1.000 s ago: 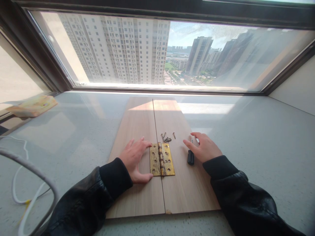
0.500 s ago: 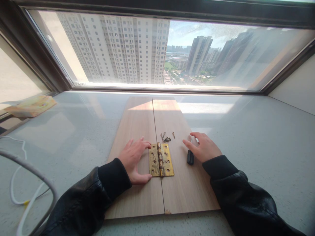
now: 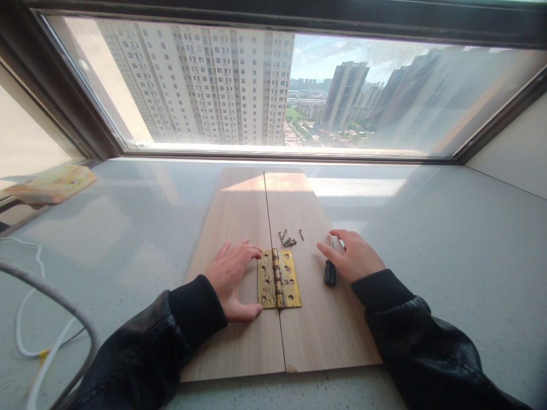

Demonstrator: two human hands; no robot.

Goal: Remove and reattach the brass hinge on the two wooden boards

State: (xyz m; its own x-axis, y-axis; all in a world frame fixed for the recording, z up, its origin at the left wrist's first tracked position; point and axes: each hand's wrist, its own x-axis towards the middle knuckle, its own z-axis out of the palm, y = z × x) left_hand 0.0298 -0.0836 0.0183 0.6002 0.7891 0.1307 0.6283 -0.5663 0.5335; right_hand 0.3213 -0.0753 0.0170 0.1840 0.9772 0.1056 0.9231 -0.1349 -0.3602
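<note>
A worn brass hinge (image 3: 289,279) lies opened flat across the seam between two light wooden boards (image 3: 239,210). My left hand (image 3: 233,279) rests on the left board with fingers and thumb spread, their tips touching the hinge's left edge. Above the hinge sit several small screws (image 3: 289,242), one of them apart to the right. My right hand (image 3: 356,256) is over the right board's edge, thumb and fingers apart. Beside it lies a screwdriver with a black handle (image 3: 330,274); its shaft is partly hidden by the hand, and no grip on it shows.
The boards lie on a pale speckled sill (image 3: 453,245) below a dark-framed window (image 3: 299,154). White and grey cables (image 3: 55,293) curl at the left. A yellowish packet (image 3: 55,185) sits at the far left by the frame.
The hinge and my left hand appear shifted very slightly left and down. My right hand and the screwdriver look nearly unchanged.
</note>
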